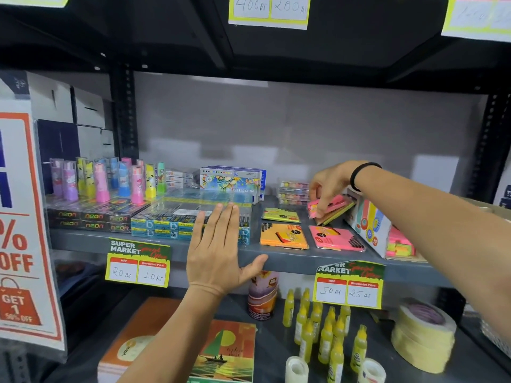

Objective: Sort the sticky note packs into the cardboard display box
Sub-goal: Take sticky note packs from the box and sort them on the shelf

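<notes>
Three sticky note packs are seen loose on the grey shelf (276, 258): a yellow-green pack (280, 215), an orange pack (284, 236) at 6 o'clock from it, and a pink pack (336, 238) at 3 o'clock from the orange one. All three are shrink-wrapped, flat, and printed with black marks. A small tilted stack (333, 207) of pink, orange and yellow packs is held at the mouth of the cardboard box (365, 226), which lies on its side at 3 o'clock of the loose packs, white with coloured circles and stripes. More pink and yellow packs (399, 246) are visible at the box's other end.

The right hand (329, 186) is reached in from 3 o'clock, wrist bent down, a black band (359, 175) worn at the wrist; the stack is pinched between thumb and fingers, partly inside the box. The left hand (218, 250) is laid flat with fingers spread straight and together, resting against blue pen boxes (171, 219), the thumb pressed on the shelf's front edge, gripping nothing.
</notes>
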